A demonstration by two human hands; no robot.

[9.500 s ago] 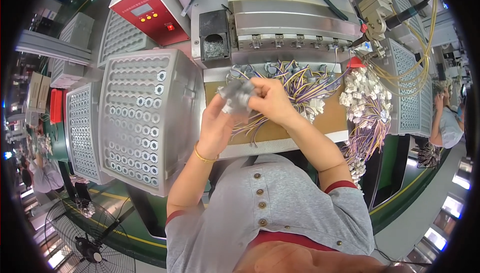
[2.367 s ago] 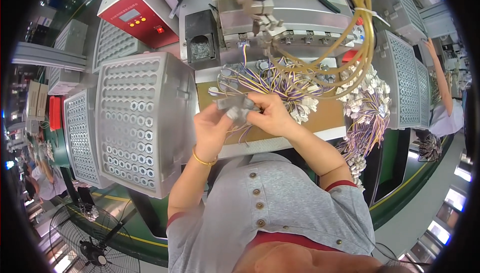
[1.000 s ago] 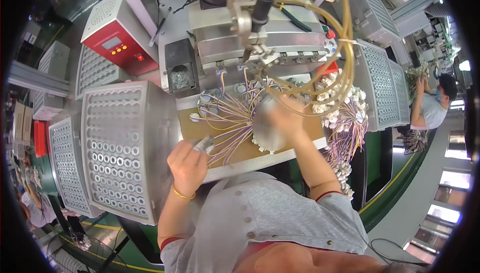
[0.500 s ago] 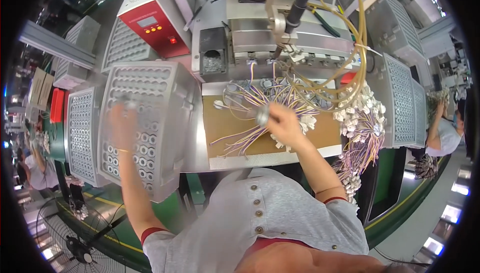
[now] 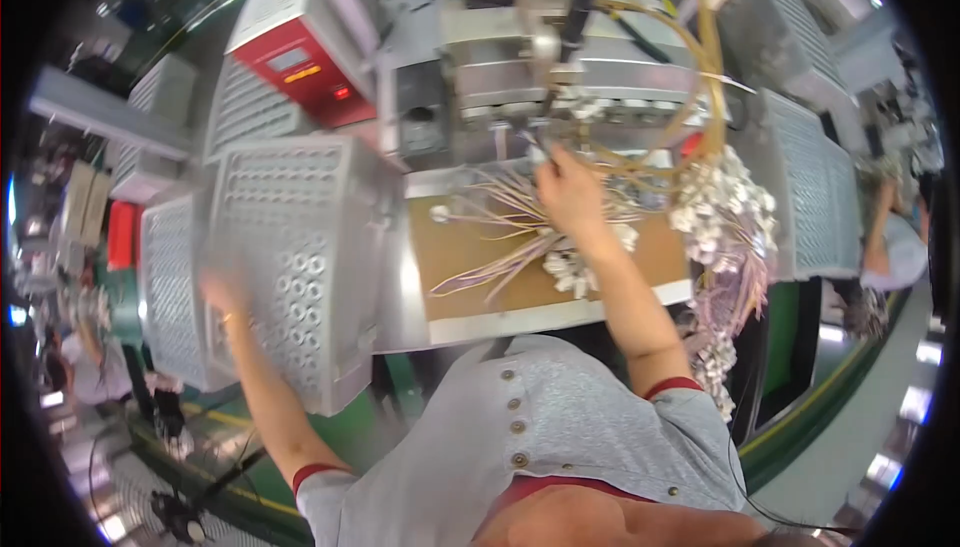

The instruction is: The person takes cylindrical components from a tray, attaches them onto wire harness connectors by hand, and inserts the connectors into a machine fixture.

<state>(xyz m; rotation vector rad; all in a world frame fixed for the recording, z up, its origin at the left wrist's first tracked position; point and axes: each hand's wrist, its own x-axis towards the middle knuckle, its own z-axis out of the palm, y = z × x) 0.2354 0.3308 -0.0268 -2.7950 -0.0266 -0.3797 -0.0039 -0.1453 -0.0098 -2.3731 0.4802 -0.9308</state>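
My right hand (image 5: 572, 192) reaches over the spread of wires to the front of a metal machine fixture (image 5: 620, 87). Its fingers are drawn together close to the fixture's lower edge; whatever is between them is hidden. Under and beside it, a bundle of purple and yellow wires (image 5: 515, 202) with white connectors (image 5: 570, 275) fans out over a brown board (image 5: 640, 259). My left hand (image 5: 225, 292), smeared by motion, is at the left side of a grey tray (image 5: 345, 237) with round metal parts (image 5: 302, 287) in its holes.
A red and white control box (image 5: 318, 67) stands behind the tray. A heap of wires with white connectors (image 5: 725, 212) hangs at the board's right. More grey trays (image 5: 805, 187) stand on both sides. Yellow hoses (image 5: 712, 97) hang above the fixture. Another person (image 5: 893, 247) is at far right.
My right hand has gone from over the board, where it held a round metal part, up to the fixture. The left hand has moved down and left along the tray. The view has shifted slightly.
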